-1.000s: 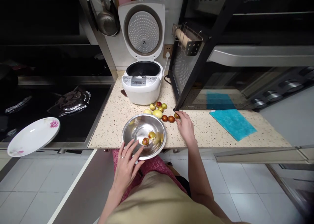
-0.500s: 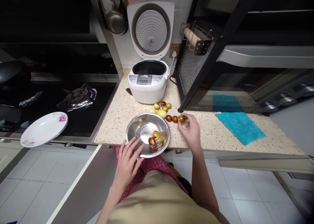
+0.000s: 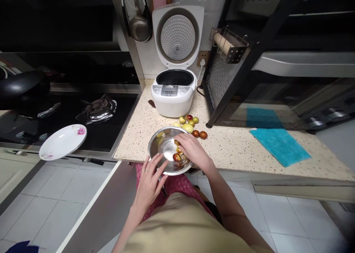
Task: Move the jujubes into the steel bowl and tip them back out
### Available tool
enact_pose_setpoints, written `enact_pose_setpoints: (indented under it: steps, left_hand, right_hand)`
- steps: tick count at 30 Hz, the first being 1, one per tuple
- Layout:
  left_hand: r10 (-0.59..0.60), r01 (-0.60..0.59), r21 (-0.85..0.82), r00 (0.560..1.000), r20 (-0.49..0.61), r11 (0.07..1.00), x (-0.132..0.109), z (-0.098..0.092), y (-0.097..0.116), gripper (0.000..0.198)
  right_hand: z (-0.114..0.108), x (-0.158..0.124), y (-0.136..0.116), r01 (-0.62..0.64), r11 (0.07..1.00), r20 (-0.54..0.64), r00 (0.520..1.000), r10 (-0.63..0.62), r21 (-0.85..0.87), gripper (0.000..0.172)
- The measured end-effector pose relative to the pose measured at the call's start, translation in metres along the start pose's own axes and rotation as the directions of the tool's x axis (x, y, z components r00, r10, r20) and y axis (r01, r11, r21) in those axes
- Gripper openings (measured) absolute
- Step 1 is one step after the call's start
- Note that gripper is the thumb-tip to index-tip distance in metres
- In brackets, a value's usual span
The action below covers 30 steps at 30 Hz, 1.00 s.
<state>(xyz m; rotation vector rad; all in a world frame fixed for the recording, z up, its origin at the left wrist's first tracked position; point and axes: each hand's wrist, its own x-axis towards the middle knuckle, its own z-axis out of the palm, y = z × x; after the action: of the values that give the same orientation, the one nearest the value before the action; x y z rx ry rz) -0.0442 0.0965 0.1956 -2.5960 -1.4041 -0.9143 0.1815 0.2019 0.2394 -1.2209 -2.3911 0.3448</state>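
Note:
A stainless steel bowl [image 3: 154,159] sits at the counter's front edge. My left hand [image 3: 149,179] rests at its near left rim, fingers spread. My right hand [image 3: 192,149] reaches over the bowl's right side with bent fingers, gripping a jujube [image 3: 176,142] inside the bowl. Below it, a brown-and-yellow jujube [image 3: 176,157] lies on the bowl's bottom beside another jujube [image 3: 179,150], partly hidden by my fingers. Two brown jujubes [image 3: 203,135] are on the counter right of the bowl. Several green and yellow jujubes [image 3: 188,127] are grouped behind it.
Behind the fruit stands a white rice cooker [image 3: 173,103], lid raised. A turquoise cloth [image 3: 281,145] lies on the right of the counter, before a dark oven [image 3: 271,94]. To the left, a flowered plate [image 3: 62,142] sits on the gas stove's edge. Below, a drawer or door [image 3: 94,205] stands out.
My right hand has moved left from the row of jujubes into the bowl, carrying a jujube. Fewer remain in that row. My left hand stays at the rim; the view has shifted slightly.

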Motion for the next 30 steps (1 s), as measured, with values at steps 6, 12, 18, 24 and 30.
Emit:
enact_pose_setpoints:
  steps: [6, 12, 18, 24, 30]
  left_hand:
    - [0.017, -0.017, 0.015, 1.000, -0.004, 1.000, 0.002, 0.000, 0.000, 0.039]
    - [0.023, -0.023, 0.025, 1.000, -0.016, 0.999, 0.004, 0.000, 0.000, 0.038]
    - [0.009, -0.009, -0.006, 1.000, -0.002, 1.000, 0.002, -0.001, -0.001, 0.040]
    - [-0.023, 0.026, -0.135, 1.000, 0.020, 0.990, 0.019, -0.009, -0.014, 0.044]
    - [0.001, 0.015, -0.256, 0.998, 0.063, 0.967, 0.074, -0.014, -0.032, 0.043]
  right_hand:
    - [0.008, 0.016, -0.001, -0.055, 0.995, 0.125, 0.990, 0.065, -0.083, 0.028]
    - [0.013, 0.023, -0.005, -0.135, 0.987, 0.145, 0.978, 0.147, -0.092, 0.028]
    - [0.014, 0.004, -0.003, -0.120, 0.992, -0.008, 0.993, 0.121, 0.042, 0.018]
    - [0.011, -0.040, -0.008, -0.086, 0.975, -0.148, 0.982, 0.118, 0.206, 0.007]
    - [0.010, -0.068, -0.017, 0.071, 0.957, -0.239, 0.971, -0.001, 0.283, 0.005]
